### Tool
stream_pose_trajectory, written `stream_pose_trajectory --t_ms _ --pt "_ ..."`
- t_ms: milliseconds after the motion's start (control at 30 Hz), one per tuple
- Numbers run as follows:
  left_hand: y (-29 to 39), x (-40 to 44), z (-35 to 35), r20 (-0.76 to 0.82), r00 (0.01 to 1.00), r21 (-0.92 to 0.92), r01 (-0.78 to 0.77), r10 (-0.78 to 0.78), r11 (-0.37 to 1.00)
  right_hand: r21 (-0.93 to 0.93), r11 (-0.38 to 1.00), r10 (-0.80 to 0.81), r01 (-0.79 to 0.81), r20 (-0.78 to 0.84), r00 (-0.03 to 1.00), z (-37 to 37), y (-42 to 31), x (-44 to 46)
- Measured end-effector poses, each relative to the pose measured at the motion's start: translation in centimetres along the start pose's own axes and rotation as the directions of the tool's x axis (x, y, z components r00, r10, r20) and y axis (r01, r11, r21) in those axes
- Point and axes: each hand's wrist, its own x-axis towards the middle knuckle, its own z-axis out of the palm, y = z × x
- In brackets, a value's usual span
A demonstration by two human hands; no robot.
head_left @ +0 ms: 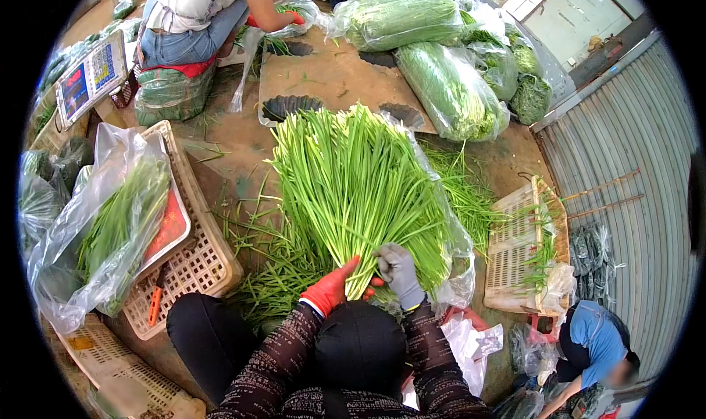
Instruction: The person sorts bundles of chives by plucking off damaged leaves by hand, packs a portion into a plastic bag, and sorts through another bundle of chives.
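Green stalks (346,191): gripped at base by left hand (329,288) (red-gloved). Right hand (399,272), grey-gloved: beside grip. Crate (507,251): right of grip.

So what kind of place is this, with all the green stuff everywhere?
Probably a place where vegetables get sorted and packed. There are big clear bags stuffed with greens, a loose pile of long green leaves being handled, and what looks like a weighing scale's display.

The knee (360,342) blocks nearside; leftward seems passable over loose stalks (285,283).
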Motion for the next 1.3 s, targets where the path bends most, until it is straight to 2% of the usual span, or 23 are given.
stream_pose_trajectory --t_ms 100,167,233,267,300,367,433,500,533,600,633,667,767,833,900,1000,1067,1100,1167,1200,1233,1267,1300 --pt "0.5 -0.5 1.1 -0.137 0.990 0.108 0.000 0.015 0.994 0.089 0.996 -0.005 0.010 -0.058 0.998 2.2 0.0 0.2" --pt "0.3 -0.2 0.9 -0.185 0.982 0.070 -0.024 0.037 0.997 0.007 1.000 0.018 -0.018 -0.052 0.998 2.8 0.1 -0.8" --pt "0.6 -0.5 1.7 -0.306 0.941 0.266 -0.064 0.148 0.962 -0.011 0.999 -0.037 0.036 -0.151 0.988 3.3 1.5 -2.0" --pt "0.3 0.0 1.4 -0.250 0.948 0.355 -0.100 0.198 0.930 -0.014 0.999 -0.035 0.033 -0.149 0.988 3.5 2.1 -2.6" --pt "-0.2 0.7 0.3 -0.250 0.948 0.351 -0.103 0.199 0.931 0.159 0.987 0.002 0.022 -0.146 0.989 3.5 2.8 -3.2" --pt "-1.3 1.8 -1.5 -0.363 0.863 0.533 -0.117 0.352 0.838 0.489 0.872 0.071 0.003 -0.133 0.989 3.1 4.2 -4.4" --pt "-1.0 1.4 -0.3 -0.420 0.825 0.591 -0.069 0.379 0.804 0.487 0.868 0.147 -0.101 -0.057 0.988 1.2 4.8 -5.5" --pt "-0.5 1.2 -0.2 -0.363 0.868 0.626 -0.042 0.338 0.779 0.334 0.931 0.170 -0.147 -0.040 0.985 -0.2 5.0 -7.2" --pt "-0.6 1.1 0.2 -0.353 0.874 0.498 -0.128 0.335 0.858 -0.238 0.971 -0.028 0.010 -0.071 0.997 -1.3 5.8 -8.5" --pt "-0.5 1.4 -0.6 -0.371 0.872 0.518 -0.091 0.319 0.851 -0.739 0.653 -0.213 0.163 0.027 0.977 -5.4 10.7 -11.3" --pt "-0.5 1.7 -0.9 -0.391 0.872 0.538 -0.042 0.293 0.842 -0.824 0.550 -0.173 0.137 0.048 0.984 -6.3 11.5 -13.0" --pt "-0.7 1.7 -0.6 -0.389 0.876 0.450 -0.090 0.285 0.889 -0.858 0.511 -0.075 0.056 0.021 0.997 -6.4 10.9 -13.4" --pt "-0.5 1.1 0.6 -0.391 0.864 0.497 -0.093 0.318 0.863 -0.850 0.470 0.043 -0.237 -0.246 0.968 -3.4 3.7 -9.4" --pt "-0.4 1.0 1.2 -0.408 0.863 0.461 -0.088 0.299 0.883 -0.655 0.733 -0.116 -0.184 -0.388 0.914 -2.4 2.5 -5.2" --pt "-0.5 1.1 0.8 -0.392 0.868 0.501 -0.077 0.305 0.862 -0.821 0.569 -0.421 -0.048 -0.341 0.840 -0.1 -0.4 -0.4" --pt "-0.3 0.7 0.8 -0.388 0.873 0.492 -0.075 0.296 0.867 -0.832 0.547 -0.371 -0.091 -0.338 0.865 1.9 -1.8 5.0" --pt "-0.5 0.7 0.8 -0.357 0.883 0.417 -0.141 0.305 0.898 -0.932 0.340 -0.388 -0.130 -0.264 0.883 2.4 -1.6 6.9" --pt "-0.4 0.6 0.7 -0.358 0.882 0.416 -0.143 0.307 0.898 -0.932 0.339 -0.388 -0.127 -0.262 0.884 2.4 -1.2 6.8" --pt "-0.3 0.8 0.5 -0.347 0.901 0.422 -0.098 0.261 0.901 -0.829 0.556 -0.483 -0.058 -0.379 0.790 2.2 -0.3 6.0" --pt "-0.2 0.7 0.7 -0.326 0.907 0.461 -0.094 0.266 0.883 -0.704 0.706 -0.512 0.071 -0.439 0.738 2.1 0.6 5.3" --pt "-0.2 0.8 0.7 -0.322 0.911 0.458 -0.089 0.259 0.884 -0.707 0.705 -0.512 0.064 -0.444 0.735 2.4 0.2 4.1" --pt "-0.4 0.9 0.6 -0.346 0.909 0.439 -0.062 0.232 0.896 -0.279 0.928 -0.359 0.246 -0.499 0.788 2.7 -0.2 2.7" --pt "-0.5 1.0 0.4 -0.370 0.906 0.419 -0.034 0.205 0.907 -0.028 0.950 -0.284 0.311 -0.491 0.823 2.4 0.2 1.5"
